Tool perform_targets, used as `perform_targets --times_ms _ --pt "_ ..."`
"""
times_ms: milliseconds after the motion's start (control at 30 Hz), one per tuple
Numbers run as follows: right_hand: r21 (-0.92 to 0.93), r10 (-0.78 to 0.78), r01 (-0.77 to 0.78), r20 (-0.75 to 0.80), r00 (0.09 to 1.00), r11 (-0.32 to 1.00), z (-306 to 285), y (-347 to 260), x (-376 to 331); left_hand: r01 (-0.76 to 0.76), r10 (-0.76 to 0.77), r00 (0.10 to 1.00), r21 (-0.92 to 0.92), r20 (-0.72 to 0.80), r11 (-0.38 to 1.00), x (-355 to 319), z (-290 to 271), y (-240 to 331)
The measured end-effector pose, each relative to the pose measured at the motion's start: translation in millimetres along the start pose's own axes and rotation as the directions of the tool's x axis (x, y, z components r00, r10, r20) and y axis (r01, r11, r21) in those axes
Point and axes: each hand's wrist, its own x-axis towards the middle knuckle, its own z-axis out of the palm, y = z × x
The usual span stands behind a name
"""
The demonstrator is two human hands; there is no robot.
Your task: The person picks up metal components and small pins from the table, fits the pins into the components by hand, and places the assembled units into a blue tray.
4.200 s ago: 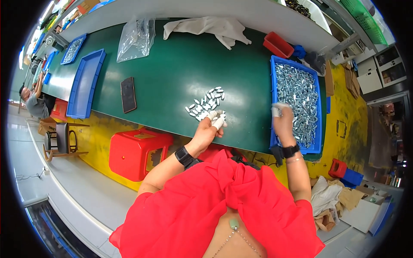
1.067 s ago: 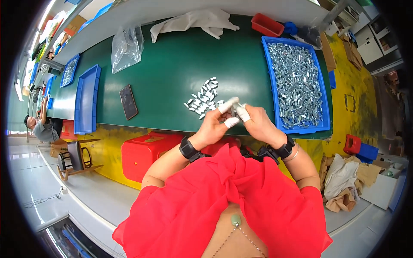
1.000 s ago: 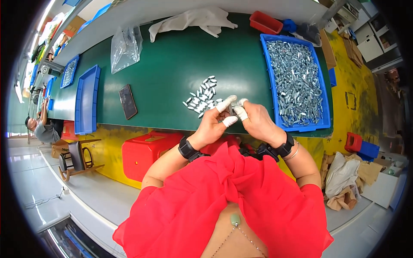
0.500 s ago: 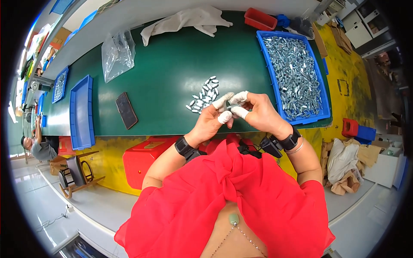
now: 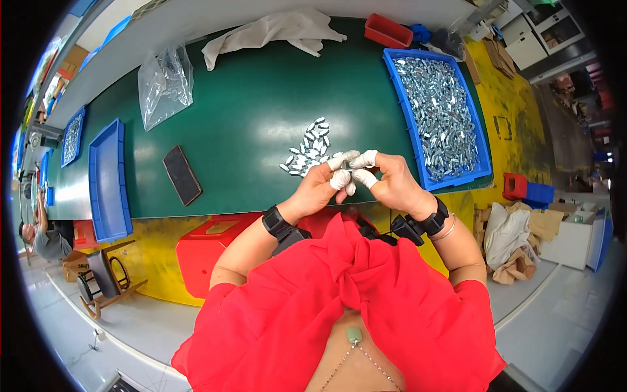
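My left hand [image 5: 318, 188] and my right hand [image 5: 395, 181] meet over the near edge of the green table [image 5: 241, 144]. White finger covers wrap several fingertips on both. Pinched between the fingertips of both hands is a small shiny metal part [image 5: 347, 165], mostly hidden by them. Just beyond my left hand lies a loose pile of small silvery metal parts [image 5: 308, 147], oblong in shape. To the right of my right hand, a blue tray [image 5: 418, 140] holds a great many similar parts.
On the left of the table are a dark phone [image 5: 181, 175], an empty blue tray [image 5: 98, 183] and a clear plastic bag [image 5: 164, 91]. A white cloth [image 5: 274, 31] and a red bin [image 5: 388, 31] lie along the back. A red stool [image 5: 202, 255] stands below the near edge.
The fingertips have drawn closer around the metal part, which shows less now. The whole view has shifted slightly, moving the table's things a little leftward. The pile looks unchanged.
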Motion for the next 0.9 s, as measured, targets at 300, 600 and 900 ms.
perform_targets --times_ms 300,600,900 --pt "-0.134 0.181 -0.166 0.111 0.977 0.977 -46 43 -25 -0.036 0.252 0.931 0.620 -0.264 0.784 29 67 -21" --pt "0.522 0.347 -0.464 0.310 0.885 0.716 -58 71 -33 -0.069 0.440 0.868 0.823 -0.228 0.563 44 82 -29" --pt "-0.207 -0.070 -0.010 -0.376 0.924 0.978 -43 58 -32 0.098 -0.040 0.825 0.073 -0.564 0.992 30 29 -9"
